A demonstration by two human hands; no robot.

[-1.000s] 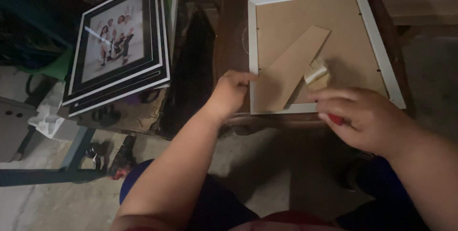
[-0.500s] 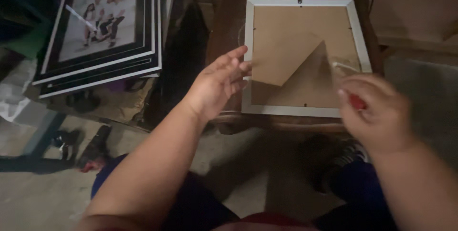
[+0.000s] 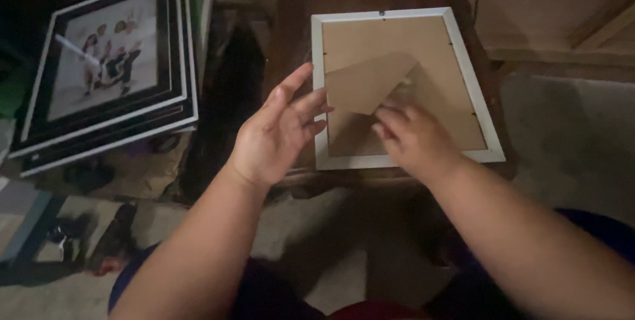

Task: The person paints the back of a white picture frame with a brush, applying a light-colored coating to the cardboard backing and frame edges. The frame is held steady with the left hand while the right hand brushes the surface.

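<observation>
A white picture frame (image 3: 471, 82) lies face down on a small dark wooden table (image 3: 291, 36), its brown cardboard backing up. A brown cardboard stand flap (image 3: 367, 82) lies slanted across the backing. My right hand (image 3: 413, 138) rests on the backing at the flap's lower right corner, fingers curled on it; whether they grip it I cannot tell. My left hand (image 3: 278, 131) hovers open, fingers spread, just left of the frame's left edge, touching nothing.
A stack of black-framed photographs (image 3: 99, 69) leans at the left, the top one showing a group of people. Shoes (image 3: 109, 240) lie on the grey floor at lower left. A wooden plank (image 3: 595, 29) runs behind the table at right.
My left hand has lifted off the frame's left edge and spread open. My right hand moved from the frame's right side onto the backing. The flap has swung to a flatter angle.
</observation>
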